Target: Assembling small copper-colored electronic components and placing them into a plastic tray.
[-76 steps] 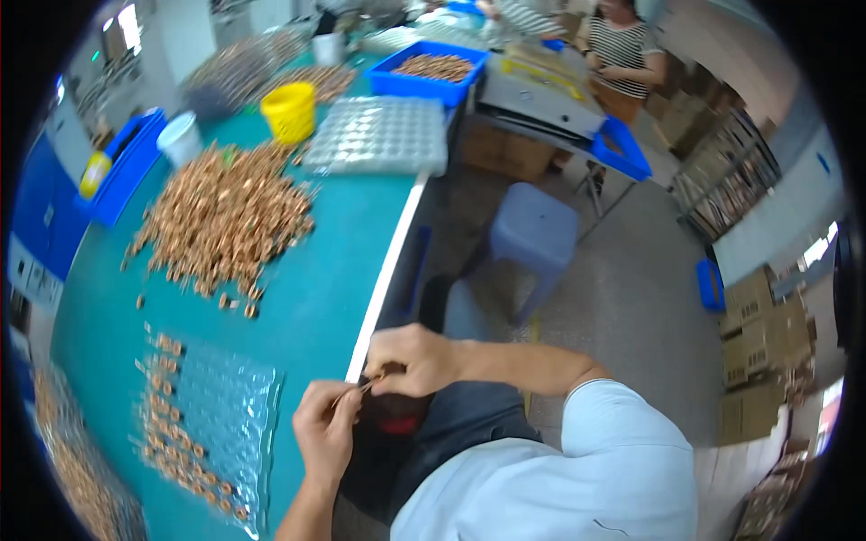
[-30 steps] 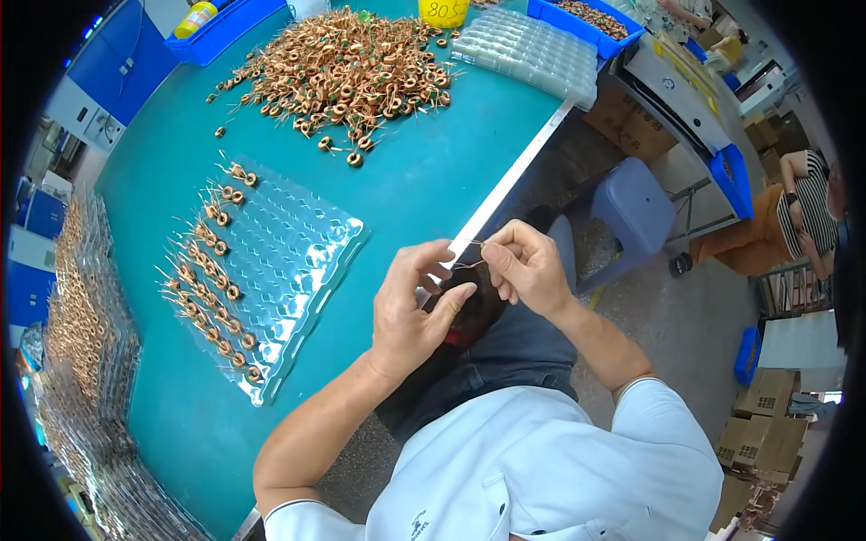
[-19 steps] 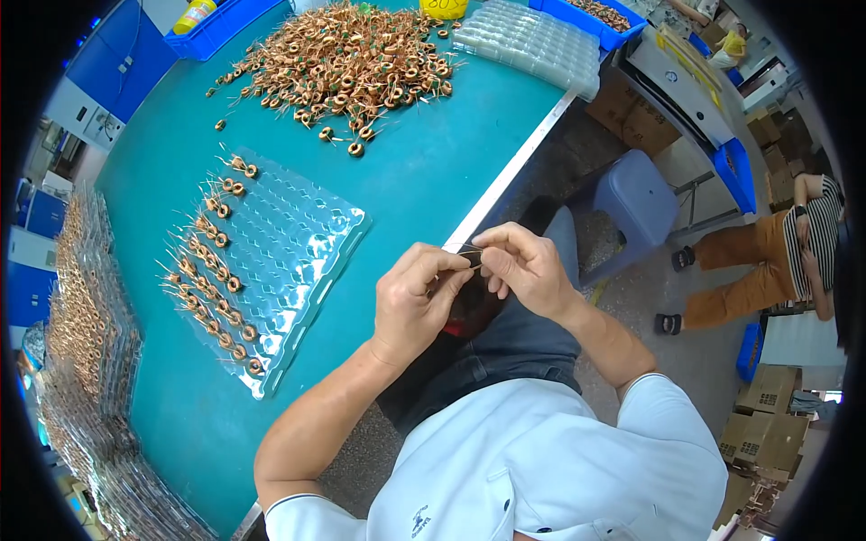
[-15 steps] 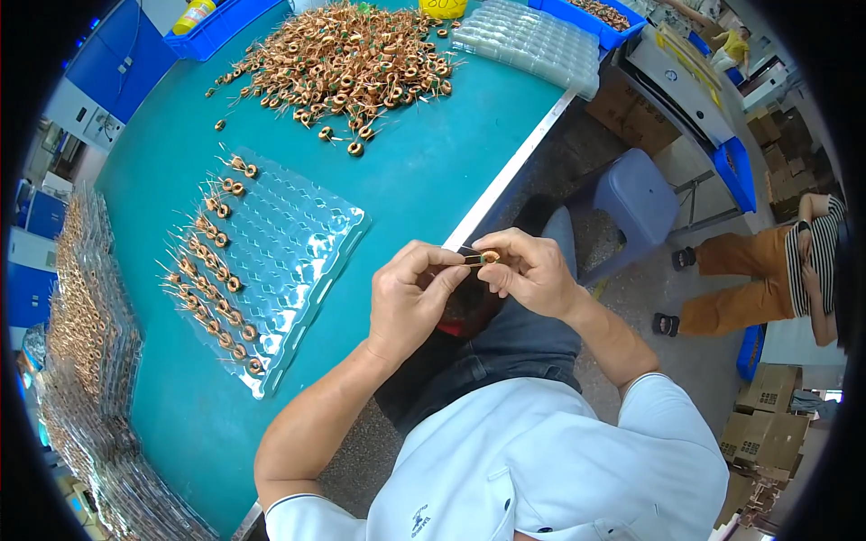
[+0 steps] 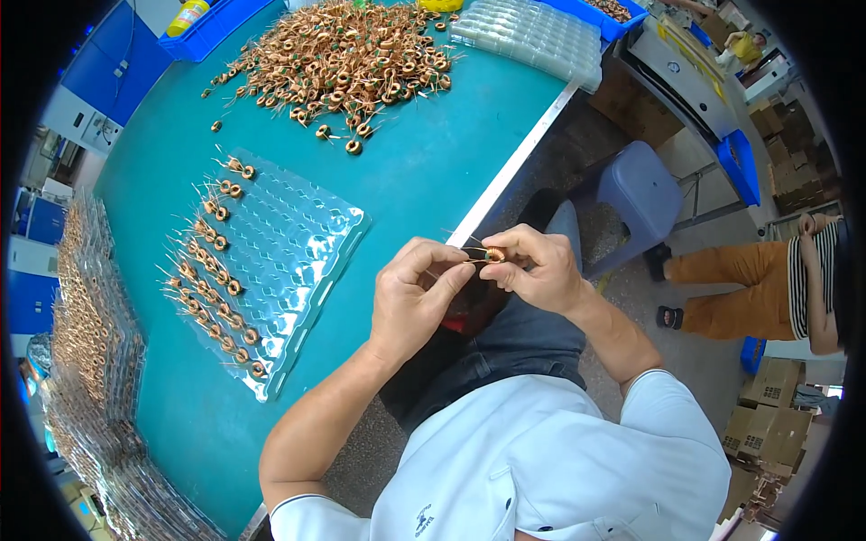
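Over my lap, just off the table's edge, I hold one copper-wound ring coil (image 5: 494,255) between both hands. My right hand (image 5: 539,268) pinches the ring between thumb and fingers. The thumb and forefinger of my left hand (image 5: 422,281) are closed on the coil's thin wire leads, which stretch leftward from the ring. On the table to the left lies a clear plastic tray (image 5: 293,243) with rows of pockets; similar coils (image 5: 216,263) fill several pockets along its left side, their leads pointing left. A large heap of loose coils (image 5: 347,63) lies beyond the tray.
Tall stacks of filled trays (image 5: 95,334) line the table's left edge. A pile of clear trays (image 5: 528,41) sits at the far right corner near a blue bin (image 5: 595,13). A blue stool (image 5: 636,194) stands right of the table. Another person (image 5: 749,288) stands at far right.
My right hand has turned the coil slightly, and the ring sits a little farther right. The person at the right has shifted their feet and arms.
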A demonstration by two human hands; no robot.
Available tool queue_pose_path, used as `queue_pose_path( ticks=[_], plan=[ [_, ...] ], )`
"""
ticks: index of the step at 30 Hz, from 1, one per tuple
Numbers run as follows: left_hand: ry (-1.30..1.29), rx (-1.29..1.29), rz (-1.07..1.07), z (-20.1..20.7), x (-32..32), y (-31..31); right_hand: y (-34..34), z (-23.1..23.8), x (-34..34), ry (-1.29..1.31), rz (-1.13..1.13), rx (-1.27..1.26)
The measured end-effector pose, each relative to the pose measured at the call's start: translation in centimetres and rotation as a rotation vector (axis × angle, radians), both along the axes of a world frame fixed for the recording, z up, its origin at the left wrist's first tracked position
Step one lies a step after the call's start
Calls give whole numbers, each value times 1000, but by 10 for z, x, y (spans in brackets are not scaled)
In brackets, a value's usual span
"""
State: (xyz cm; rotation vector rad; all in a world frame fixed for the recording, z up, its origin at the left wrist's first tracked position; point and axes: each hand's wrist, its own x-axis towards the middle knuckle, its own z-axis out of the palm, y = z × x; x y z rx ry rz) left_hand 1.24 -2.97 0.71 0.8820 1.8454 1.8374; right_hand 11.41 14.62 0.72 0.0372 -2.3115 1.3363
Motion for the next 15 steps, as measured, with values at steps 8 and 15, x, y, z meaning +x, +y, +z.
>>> queue_pose_path(
  ticks=[8, 15],
  plan=[
    [-209, -86, -59, -1, -4, -6, -9, 0, 3, -22, 26, -155],
    [-39, 0, -16, -6, -2, -5, -10, 2, 1, -80, 45, -163]
  ],
)
